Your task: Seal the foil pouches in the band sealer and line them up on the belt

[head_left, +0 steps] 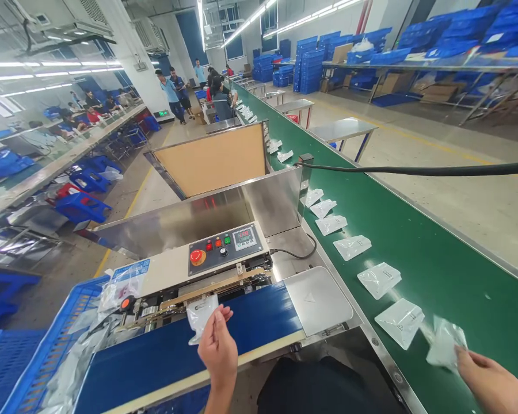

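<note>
My left hand [219, 348] is over the blue belt [263, 316] of a bag-sealing machine, its fingers curled at the right edge of a white plastic pouch [200, 317]. That pouch's upper edge lies at the machine's sealing strip. Over the green conveyor [453, 287], my right hand [492, 376] pinches the corner of another clear plastic pouch [445, 345]. Close by, a white pouch with dark print [400, 323] rests on the conveyor, followed by several like it in a row leading away.
A control panel [225, 247] with a red stop button tops the sealing machine. At the left, a blue basket [47, 351] holds filled plastic bags. A black cable [414, 170] stretches across the conveyor. Farther off are metal side tables [343, 129], stacked blue crates [311, 69] and people.
</note>
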Demonstrator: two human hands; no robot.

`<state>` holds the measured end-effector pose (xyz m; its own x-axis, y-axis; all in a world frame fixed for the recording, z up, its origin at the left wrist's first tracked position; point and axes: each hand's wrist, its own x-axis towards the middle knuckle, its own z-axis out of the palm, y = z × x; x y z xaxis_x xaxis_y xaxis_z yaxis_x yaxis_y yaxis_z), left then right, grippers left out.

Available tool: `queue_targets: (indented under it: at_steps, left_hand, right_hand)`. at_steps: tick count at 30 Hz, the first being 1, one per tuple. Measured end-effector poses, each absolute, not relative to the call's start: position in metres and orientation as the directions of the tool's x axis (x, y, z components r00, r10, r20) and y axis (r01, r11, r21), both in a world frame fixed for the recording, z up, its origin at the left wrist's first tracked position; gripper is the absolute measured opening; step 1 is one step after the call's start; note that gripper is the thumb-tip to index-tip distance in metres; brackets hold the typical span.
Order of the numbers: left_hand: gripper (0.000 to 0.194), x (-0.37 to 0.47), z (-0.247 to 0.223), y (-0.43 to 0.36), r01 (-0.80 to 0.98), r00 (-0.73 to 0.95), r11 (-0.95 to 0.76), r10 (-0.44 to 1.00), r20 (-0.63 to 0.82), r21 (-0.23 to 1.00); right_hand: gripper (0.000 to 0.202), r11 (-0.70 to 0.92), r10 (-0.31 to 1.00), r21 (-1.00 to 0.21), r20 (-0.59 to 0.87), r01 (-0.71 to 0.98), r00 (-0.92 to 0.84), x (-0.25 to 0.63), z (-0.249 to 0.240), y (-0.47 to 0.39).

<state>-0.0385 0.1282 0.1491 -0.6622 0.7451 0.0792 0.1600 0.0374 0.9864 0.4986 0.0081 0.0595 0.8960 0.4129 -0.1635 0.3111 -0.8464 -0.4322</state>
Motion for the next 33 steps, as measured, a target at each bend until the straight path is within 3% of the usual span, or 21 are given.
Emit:
queue_targets:
  at_steps: [2, 3, 6, 9, 11, 14, 17, 19, 22, 26, 33]
  left_hand:
    - [0.052, -0.014, 0.153, 0.139, 0.174, -0.543, 0.006, 0.835, 0.091, 0.985]
    - [0.050, 0.000, 0.155, 0.142, 0.189, -0.460, -0.007, 0.883, 0.095, 0.982]
    - [0.041, 0.049, 0.161, 0.146, 0.260, -0.150, -0.062, 0.983, 0.103, 0.964]
    - [0.040, 0.094, 0.166, 0.146, 0.243, 0.107, -0.106, 0.991, 0.082, 0.964]
    - [0.045, 0.112, 0.168, 0.147, 0.190, 0.158, -0.091, 0.986, 0.061, 0.978]
    - [0.044, 0.114, 0.168, 0.150, 0.152, 0.032, -0.022, 0.999, 0.017, 0.988]
    - [0.042, 0.097, 0.164, 0.151, 0.181, -0.038, 0.012, 0.999, -0.005, 0.983]
    - [0.044, 0.085, 0.156, 0.150, 0.224, -0.008, 0.010, 1.000, -0.009, 0.975]
    - [0.047, 0.078, 0.136, 0.153, 0.225, -0.105, 0.129, 0.989, -0.107, 0.966]
    - [0.046, 0.079, 0.108, 0.173, 0.074, -0.316, 0.306, 0.910, -0.269, 0.949]
    - [0.050, 0.041, 0.097, 0.192, -0.071, -0.456, 0.332, 0.828, -0.326, 0.941]
  right_hand:
    - [0.039, -0.844, 0.320, -0.513, -0.245, 0.158, 0.915, 0.483, 0.076, 0.027]
    - [0.036, -0.794, 0.340, -0.586, -0.205, 0.162, 0.918, 0.471, 0.085, 0.040]
    - [0.049, -0.494, 0.537, -0.783, 0.066, 0.377, 0.841, 0.416, 0.115, 0.081]
    - [0.060, -0.211, 0.778, -0.906, 0.073, 0.368, 0.624, 0.348, 0.143, 0.113]
    - [0.057, -0.064, 0.913, -0.947, 0.072, 0.316, 0.401, 0.307, 0.158, 0.125]
    - [0.056, -0.017, 0.987, -0.987, 0.009, 0.161, 0.163, 0.266, 0.170, 0.129]
    - [0.063, -0.168, 0.978, -0.984, -0.174, -0.062, 0.113, 0.250, 0.165, 0.127]
    - [0.064, -0.286, 0.952, -0.951, -0.297, -0.119, 0.078, 0.248, 0.154, 0.128]
    - [0.060, -0.418, 0.902, -0.904, -0.425, -0.093, 0.078, 0.252, 0.133, 0.140]
    - [0.056, -0.479, 0.863, -0.876, -0.481, -0.057, 0.154, 0.255, 0.118, 0.172]
    - [0.039, -0.495, 0.869, -0.868, -0.495, 0.033, 0.020, 0.209, 0.120, 0.220]
